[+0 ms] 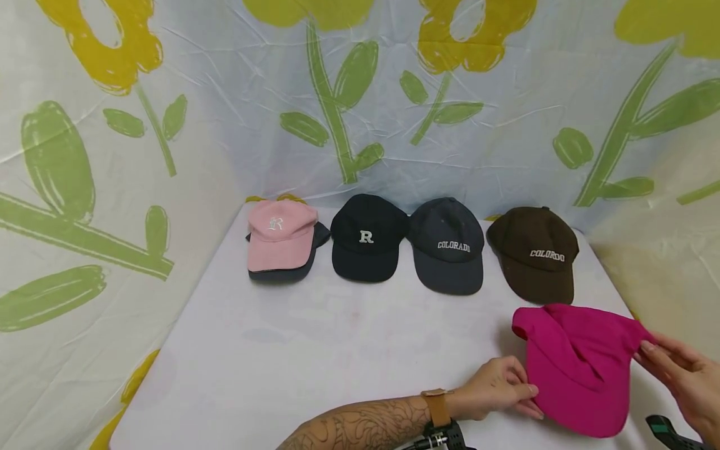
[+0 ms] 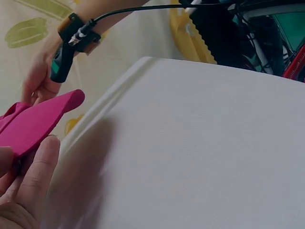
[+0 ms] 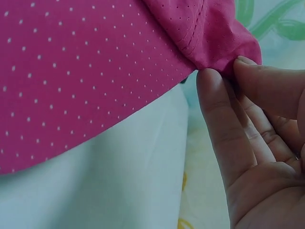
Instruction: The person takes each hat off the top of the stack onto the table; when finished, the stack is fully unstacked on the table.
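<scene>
Six caps counted: one in hand, five set out along the far side of the white desk (image 1: 337,362). The one in hand is a bright magenta fabric cap with a curved brim (image 1: 585,369), raised over the near right part of the desk, brim toward the person, crown creased; right wrist view shows many small pale dots on it. Two hands at it, one each side: the left hand (image 1: 497,387) pinches the brim's left edge, thumb above, fingers beneath; the right hand (image 1: 683,375) pinches the fabric at the cap's right rear corner between thumb and fingertips. Both grips grasping, same cap. Far row, four places, left to right: one pale pink cloth cap with a white letter (image 1: 278,253) stacked on one dark blue-grey cap (image 1: 289,274); one black cap with a white R (image 1: 365,262); one charcoal cap lettered COLORADO (image 1: 450,269), touching the black one; one dark brown cap with white lettering (image 1: 534,240), nearest the magenta cap. One tan wrist strap (image 1: 435,406) on the left arm. Behind, a pale printed cloth backdrop (image 1: 214,125); four large yellow flower heads (image 1: 120,69) along the top, green stems and leaves below.
</scene>
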Available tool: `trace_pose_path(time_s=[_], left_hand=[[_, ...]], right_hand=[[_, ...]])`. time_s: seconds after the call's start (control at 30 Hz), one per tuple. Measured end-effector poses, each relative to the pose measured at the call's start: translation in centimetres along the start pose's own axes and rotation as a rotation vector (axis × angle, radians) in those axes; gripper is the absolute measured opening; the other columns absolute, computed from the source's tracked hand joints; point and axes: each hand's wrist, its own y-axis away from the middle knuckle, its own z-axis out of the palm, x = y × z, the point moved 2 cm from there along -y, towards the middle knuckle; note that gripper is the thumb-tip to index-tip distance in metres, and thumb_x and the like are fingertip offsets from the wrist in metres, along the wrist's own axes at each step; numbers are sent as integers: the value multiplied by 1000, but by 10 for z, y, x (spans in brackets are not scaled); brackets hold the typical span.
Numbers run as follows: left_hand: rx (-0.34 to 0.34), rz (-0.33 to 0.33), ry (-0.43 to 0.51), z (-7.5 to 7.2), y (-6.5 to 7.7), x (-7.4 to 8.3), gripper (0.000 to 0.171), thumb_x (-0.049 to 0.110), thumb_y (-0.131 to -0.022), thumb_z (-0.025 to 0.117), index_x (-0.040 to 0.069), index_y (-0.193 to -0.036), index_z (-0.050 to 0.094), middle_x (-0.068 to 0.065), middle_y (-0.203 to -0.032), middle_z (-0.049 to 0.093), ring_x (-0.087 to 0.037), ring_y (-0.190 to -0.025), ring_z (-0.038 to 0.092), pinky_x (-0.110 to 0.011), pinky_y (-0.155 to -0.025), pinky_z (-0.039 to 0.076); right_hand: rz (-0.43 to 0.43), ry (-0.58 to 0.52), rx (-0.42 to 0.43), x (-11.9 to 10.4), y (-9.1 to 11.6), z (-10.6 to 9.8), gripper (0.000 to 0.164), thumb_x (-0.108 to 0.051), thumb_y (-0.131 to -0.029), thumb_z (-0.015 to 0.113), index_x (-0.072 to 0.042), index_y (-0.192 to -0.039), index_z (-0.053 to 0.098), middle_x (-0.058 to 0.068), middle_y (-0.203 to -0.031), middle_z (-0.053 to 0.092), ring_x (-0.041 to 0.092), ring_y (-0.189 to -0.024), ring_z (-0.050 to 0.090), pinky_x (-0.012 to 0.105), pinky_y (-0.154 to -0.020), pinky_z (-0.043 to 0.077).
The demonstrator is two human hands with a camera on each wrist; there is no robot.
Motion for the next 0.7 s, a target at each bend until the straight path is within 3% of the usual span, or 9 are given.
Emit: trace_pose_path(time_s=[0.3, 0.57, 0.7], left_hand=[[24, -45, -58, 6, -2, -8, 20, 13, -100, 61, 7, -82, 63, -30, -83, 72, -51, -88, 71, -38, -71, 63], [45, -27, -114, 1, -5, -9, 15, 8, -97, 64, 12, -83, 60, -24, -77, 74, -52, -84, 70, -36, -64, 63], [46, -11, -134, 0, -7, -12, 17, 5, -96, 64, 13, -83, 57, -25, -76, 73, -53, -82, 70, -36, -63, 63]], right_hand=[[36, 23, -10, 8, 4, -10, 38, 7, -100, 49, -16, -108, 79, -2, -96, 79, 10, -82, 77, 19, -69, 60], [74, 16, 18, 17, 5, -18, 39, 6, -101, 49, -18, -105, 79, -3, -94, 79, 10, -81, 76, 20, -70, 60], [131, 79, 68, 19, 5, -21, 34, 0, -100, 55, -24, -100, 79, -8, -92, 78, 7, -79, 75, 19, -67, 59]])
